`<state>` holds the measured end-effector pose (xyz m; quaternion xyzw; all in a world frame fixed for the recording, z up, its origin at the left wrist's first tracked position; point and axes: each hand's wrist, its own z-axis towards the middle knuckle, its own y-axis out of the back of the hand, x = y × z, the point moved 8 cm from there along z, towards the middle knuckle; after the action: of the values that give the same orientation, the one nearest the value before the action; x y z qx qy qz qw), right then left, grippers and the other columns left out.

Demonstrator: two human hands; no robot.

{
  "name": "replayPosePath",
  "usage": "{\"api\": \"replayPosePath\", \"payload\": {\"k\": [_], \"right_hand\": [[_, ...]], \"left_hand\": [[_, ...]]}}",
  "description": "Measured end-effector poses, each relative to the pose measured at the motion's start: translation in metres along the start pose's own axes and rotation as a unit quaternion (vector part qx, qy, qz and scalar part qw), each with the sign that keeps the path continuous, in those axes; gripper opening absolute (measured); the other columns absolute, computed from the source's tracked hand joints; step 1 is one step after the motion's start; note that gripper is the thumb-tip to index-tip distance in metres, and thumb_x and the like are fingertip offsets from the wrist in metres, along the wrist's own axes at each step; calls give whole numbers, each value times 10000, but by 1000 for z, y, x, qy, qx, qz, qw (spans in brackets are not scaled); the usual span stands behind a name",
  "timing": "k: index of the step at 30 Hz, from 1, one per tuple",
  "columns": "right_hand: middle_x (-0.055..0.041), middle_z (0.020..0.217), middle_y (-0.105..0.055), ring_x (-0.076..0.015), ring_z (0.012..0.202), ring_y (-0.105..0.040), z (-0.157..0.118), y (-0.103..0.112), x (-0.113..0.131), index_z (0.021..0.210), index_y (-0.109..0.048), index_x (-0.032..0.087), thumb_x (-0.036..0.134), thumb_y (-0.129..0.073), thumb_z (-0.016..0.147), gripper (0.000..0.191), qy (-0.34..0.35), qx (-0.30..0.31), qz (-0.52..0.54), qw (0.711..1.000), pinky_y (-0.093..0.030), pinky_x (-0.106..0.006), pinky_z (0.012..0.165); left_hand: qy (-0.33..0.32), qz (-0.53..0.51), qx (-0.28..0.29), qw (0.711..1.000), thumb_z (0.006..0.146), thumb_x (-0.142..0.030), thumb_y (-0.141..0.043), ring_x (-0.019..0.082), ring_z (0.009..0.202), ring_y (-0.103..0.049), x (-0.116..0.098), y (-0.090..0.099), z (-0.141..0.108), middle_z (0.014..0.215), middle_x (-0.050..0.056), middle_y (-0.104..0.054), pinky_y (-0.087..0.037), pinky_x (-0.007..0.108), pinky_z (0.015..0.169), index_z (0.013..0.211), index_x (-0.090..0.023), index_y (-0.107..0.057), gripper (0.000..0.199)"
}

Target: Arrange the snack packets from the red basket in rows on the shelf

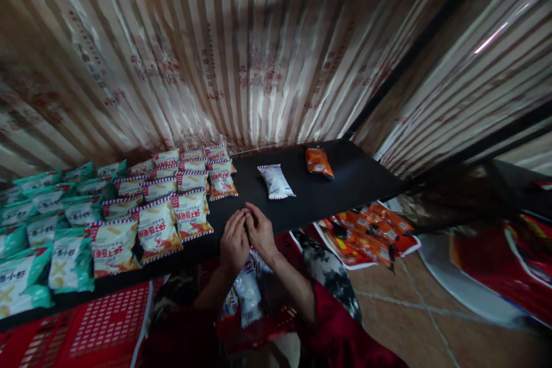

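Observation:
My left hand (234,243) and my right hand (260,234) meet at the front edge of the black table (254,214). Both have curled fingers pressed together, their fingertips touching; anything inside them is hidden. Just beyond lies a white snack bag (276,181) with a striped end, blank side up. Farther right is an orange snack bag (319,162). To the left of my hands, several cream and red snack bags (190,214) stand in rows. Below my wrists, a silvery-white snack bag (249,294) lies among others at my lap.
Several teal snack bags (71,261) fill the table's left end. A red plastic basket (106,319) sits below the front edge. Under the table's right side are orange packets (366,233) on a red bag. A pleated curtain (259,69) hangs behind the table.

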<state>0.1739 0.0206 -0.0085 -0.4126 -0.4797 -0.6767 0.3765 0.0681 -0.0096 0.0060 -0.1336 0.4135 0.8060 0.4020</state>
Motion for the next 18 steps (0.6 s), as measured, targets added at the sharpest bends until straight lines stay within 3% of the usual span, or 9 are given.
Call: {"api": "replayPosePath", "payload": {"k": [5, 8, 11, 13, 16, 18], "right_hand": [[-80, 1008, -692, -169, 900, -642, -54, 26, -8, 1062, -627, 168, 262, -417, 846, 315, -6, -10, -24, 1000, -497, -297, 837], [-78, 1020, -692, -172, 913, -641, -87, 27, -31, 1056, -635, 169, 264, -381, 855, 338, -37, 39, -59, 997, -480, -283, 846], [-73, 966, -703, -177, 892, -644, -120, 15, -76, 1040, -644, 178, 237, -361, 851, 346, -142, 157, -135, 968, -468, -257, 801], [-71, 951, -704, -181, 879, -642, -145, 4, -106, 1008, -657, 182, 222, -407, 825, 312, -208, 263, -189, 923, -453, -250, 781], [-74, 911, -709, -187, 870, -640, -165, 1, -130, 1042, -645, 160, 190, -480, 765, 324, -238, 301, -190, 904, -444, -245, 754], [-65, 894, -710, -186, 858, -636, -174, 1, -141, 1039, -646, 166, 192, -491, 751, 328, -248, 311, -183, 899, -439, -243, 740]], "left_hand": [[-54, -41, 43, 997, 828, -77, -320, 183, 1085, -558, -31, 5, -42, 1110, 123, -630, -478, 359, 926, 1148, -134, -544, 395], [-6, -37, 92, 995, 824, -95, -326, 177, 1010, -591, -34, -2, -77, 1029, 117, -657, -477, 351, 919, 1056, -140, -594, 358], [147, -41, 252, 956, 813, -86, -347, 198, 1090, -549, -20, -33, -122, 1123, 130, -621, -413, 370, 985, 1070, -131, -593, 359], [317, -26, 348, 882, 794, -60, -403, 185, 1168, -492, 1, -50, -162, 1223, 117, -565, -343, 315, 1036, 1142, -129, -552, 385], [407, 4, 380, 831, 777, -54, -481, 243, 1110, -533, 18, -60, -194, 1117, 146, -604, -377, 350, 989, 1065, -87, -583, 307], [443, 1, 395, 805, 812, -142, -539, 235, 1011, -578, 30, -66, -208, 1043, 104, -620, -444, 385, 907, 1020, -104, -593, 218]]}}
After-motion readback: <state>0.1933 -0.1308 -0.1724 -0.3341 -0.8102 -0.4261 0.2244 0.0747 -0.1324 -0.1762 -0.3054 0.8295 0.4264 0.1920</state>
